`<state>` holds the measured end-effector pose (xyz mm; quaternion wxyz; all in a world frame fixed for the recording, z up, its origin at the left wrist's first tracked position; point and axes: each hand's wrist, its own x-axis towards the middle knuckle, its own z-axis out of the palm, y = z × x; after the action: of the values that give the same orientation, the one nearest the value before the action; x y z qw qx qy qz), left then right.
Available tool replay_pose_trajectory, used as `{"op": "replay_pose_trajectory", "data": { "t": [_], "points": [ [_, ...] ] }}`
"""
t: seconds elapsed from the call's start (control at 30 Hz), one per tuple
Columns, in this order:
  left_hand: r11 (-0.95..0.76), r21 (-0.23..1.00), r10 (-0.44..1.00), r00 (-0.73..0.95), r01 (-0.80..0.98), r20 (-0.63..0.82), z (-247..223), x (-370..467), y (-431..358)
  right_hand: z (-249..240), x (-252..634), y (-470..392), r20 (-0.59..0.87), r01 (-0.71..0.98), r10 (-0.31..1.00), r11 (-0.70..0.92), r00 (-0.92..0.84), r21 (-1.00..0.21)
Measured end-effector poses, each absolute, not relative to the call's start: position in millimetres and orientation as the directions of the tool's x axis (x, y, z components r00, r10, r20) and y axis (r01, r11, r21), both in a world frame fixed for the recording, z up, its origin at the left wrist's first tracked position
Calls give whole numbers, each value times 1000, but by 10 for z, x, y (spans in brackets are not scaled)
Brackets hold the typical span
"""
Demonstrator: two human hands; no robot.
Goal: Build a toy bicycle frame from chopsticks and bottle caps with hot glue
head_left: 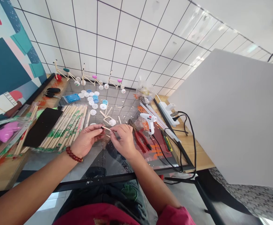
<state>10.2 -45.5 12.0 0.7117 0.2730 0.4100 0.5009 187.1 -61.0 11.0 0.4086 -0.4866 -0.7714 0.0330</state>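
Observation:
My left hand [86,140], with a dark red bead bracelet at the wrist, pinches the dark end of a short wooden stick [107,128]. What makes up that dark end is too small to tell. Between its thumb and fingers, my right hand [124,139] grips the stick's other end. Just beyond the hands lie a few loose stick pieces [107,116] and a white bottle cap [112,122]. White and blue bottle caps [95,101] are scattered farther back on the glass tabletop.
Bundled chopsticks [67,126] and a black sheet [44,126] lie left. Three small stick-and-cap tricycles [89,77] stand at the back. To the right are red-handled pliers [141,140], a white glue gun [149,121], a green cutter [166,140] and a power strip [168,111] with trailing cords.

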Motion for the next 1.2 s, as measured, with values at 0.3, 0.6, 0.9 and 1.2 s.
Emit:
{"op": "replay_pose_trajectory", "data": {
  "t": [0.3, 0.6, 0.9, 1.2],
  "points": [
    [352, 805, 935, 147, -478, -322, 134, 112, -457, 102, 1872, -616, 599, 745, 780, 507, -183, -433],
    [341, 805, 939, 147, -485, -310, 115, 110, -444, 91, 1874, -612, 611, 759, 765, 518, -204, -394],
    [327, 810, 945, 150, -487, -292, 125, 114, -449, 96, 1872, -612, 595, 753, 776, 516, -209, -409],
    [322, 825, 946, 180, -463, -269, 124, 102, -458, 90, 1867, -606, 622, 756, 756, 526, -205, -391]
  ]
}}
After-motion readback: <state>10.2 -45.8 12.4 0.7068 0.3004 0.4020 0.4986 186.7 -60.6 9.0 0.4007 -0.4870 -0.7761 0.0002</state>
